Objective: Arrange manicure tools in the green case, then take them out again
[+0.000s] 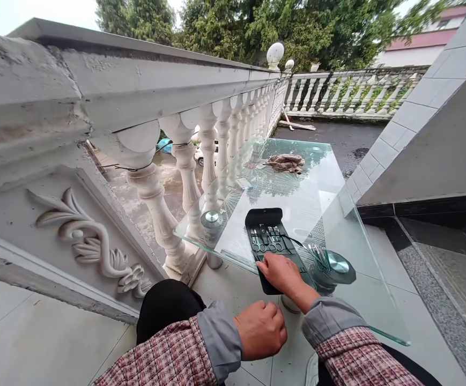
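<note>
A black manicure kit case [268, 215] lies unfolded on the glass table [233, 256], with its lower flap hanging past the near edge. Small scissors [273, 244] and several other metal tools sit in its slots. My right hand [283, 276] is over the lower part of the case, fingers curled together; what they grip, if anything, is hidden. Closer to me, my left hand [260, 329] is closed in a loose fist off the table edge, its contents out of sight. Right of the case, several thin metal tools [319, 257] lie in a bunch.
Round metal discs [212, 216] mark the table's supports. Farther back on the glass lie a crumpled brown cloth [285, 163] and a small pale card [244, 184]. A white balustrade [156, 198] runs along the left, and a tiled slanting wall [401, 128] stands at right.
</note>
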The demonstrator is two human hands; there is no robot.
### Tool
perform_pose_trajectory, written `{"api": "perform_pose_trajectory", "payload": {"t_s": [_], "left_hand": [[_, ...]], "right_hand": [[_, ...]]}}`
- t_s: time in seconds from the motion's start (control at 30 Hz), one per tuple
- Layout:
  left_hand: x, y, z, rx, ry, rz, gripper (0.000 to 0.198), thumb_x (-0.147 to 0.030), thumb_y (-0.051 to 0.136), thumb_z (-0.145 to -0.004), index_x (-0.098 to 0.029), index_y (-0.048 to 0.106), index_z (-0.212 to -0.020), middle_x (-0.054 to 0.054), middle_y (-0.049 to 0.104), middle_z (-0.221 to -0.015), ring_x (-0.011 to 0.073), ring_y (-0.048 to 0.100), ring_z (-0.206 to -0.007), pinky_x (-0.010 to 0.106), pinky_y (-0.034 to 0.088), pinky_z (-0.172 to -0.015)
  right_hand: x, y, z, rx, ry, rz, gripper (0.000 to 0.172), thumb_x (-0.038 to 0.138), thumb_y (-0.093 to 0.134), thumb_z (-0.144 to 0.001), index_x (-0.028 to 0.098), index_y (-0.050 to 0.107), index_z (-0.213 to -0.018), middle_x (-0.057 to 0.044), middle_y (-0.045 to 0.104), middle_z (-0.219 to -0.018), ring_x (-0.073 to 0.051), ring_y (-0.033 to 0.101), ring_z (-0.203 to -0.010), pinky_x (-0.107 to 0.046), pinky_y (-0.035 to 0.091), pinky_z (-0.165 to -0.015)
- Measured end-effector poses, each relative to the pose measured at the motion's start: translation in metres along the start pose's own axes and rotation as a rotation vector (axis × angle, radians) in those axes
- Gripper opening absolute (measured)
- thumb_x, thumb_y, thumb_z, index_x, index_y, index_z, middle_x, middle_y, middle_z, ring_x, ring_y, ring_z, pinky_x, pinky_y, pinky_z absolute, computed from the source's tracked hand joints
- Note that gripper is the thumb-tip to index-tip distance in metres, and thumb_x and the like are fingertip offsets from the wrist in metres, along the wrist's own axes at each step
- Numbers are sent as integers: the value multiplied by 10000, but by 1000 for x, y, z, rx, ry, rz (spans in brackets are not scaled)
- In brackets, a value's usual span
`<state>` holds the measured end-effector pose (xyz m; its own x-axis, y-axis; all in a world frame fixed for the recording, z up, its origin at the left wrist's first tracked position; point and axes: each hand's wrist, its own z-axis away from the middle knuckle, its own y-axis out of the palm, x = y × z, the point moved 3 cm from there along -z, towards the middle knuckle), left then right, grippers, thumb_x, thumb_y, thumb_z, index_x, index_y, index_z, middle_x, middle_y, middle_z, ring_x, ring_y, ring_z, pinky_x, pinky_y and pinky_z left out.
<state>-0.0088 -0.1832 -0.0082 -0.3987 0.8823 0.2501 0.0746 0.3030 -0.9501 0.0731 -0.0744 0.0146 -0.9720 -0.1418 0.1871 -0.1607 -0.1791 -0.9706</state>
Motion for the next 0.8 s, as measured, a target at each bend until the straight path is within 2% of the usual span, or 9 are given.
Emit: {"api": "perform_pose_trajectory", "payload": {"t_s": [0.13,0.23,0.4,0.47,0.57,0.63,0.7,0.8], "left_hand": [[6,-7,-12,-59,119,11,126,-143,484,-851,-120,570,-763,76,566,-753,188,526,-665,297,302,-483],[15,-8,-19,-72,190,49,146,-145,474,-861,-123,588,-772,79,575,-765,193,532,-698,306,322,-515],[33,8,-25,-89,202,101,179,-132,458,-867,-123,624,-801,78,597,-799,191,549,-747,335,395,-634],[36,16,-26,-91,208,103,183,-131,457,-868,-125,631,-813,84,610,-810,196,563,-757,347,411,-663],[38,23,-26,-102,224,69,182,-155,456,-883,-121,634,-899,129,634,-943,211,591,-829,335,432,-676],[42,23,-26,-147,231,44,203,-177,450,-892,-109,624,-970,169,609,-1089,222,602,-892,321,446,-685],[46,20,-24,-192,250,34,229,-187,438,-898,-94,614,-1011,185,585,-1156,237,602,-944,333,462,-735],[53,14,-24,-208,246,2,258,-189,440,-902,-83,586,-1086,186,569,-1196,266,552,-1080,409,432,-907]], "right_hand": [[-2,1,-8,-16,-26,1,319,440,464,-854,166,626,-830,-121,685,-826,-219,642,-789,-282,361,-619],[-1,4,-12,-42,-45,2,287,396,452,-866,168,612,-794,-111,682,-787,-210,637,-742,-271,335,-586],[5,9,-19,-98,-112,-31,232,325,420,-881,189,580,-782,-69,671,-808,-157,608,-710,-245,303,-572],[7,10,-27,-156,-121,-114,250,341,409,-886,194,565,-757,-53,656,-770,-143,582,-676,-243,300,-570],[1,3,-41,-289,-96,-461,312,417,420,-869,199,523,-672,-12,591,-627,-125,516,-581,-237,317,-566],[-14,-6,-50,-353,-36,-747,341,484,426,-847,201,511,-676,5,560,-593,-119,490,-550,-232,346,-560],[-39,-19,-55,-402,55,-942,342,523,453,-813,194,535,-770,4,573,-612,-128,506,-558,-236,373,-556],[-96,-39,-52,-532,258,-918,433,528,510,-756,172,559,-997,13,577,-589,-148,523,-551,-257,380,-555]]}}
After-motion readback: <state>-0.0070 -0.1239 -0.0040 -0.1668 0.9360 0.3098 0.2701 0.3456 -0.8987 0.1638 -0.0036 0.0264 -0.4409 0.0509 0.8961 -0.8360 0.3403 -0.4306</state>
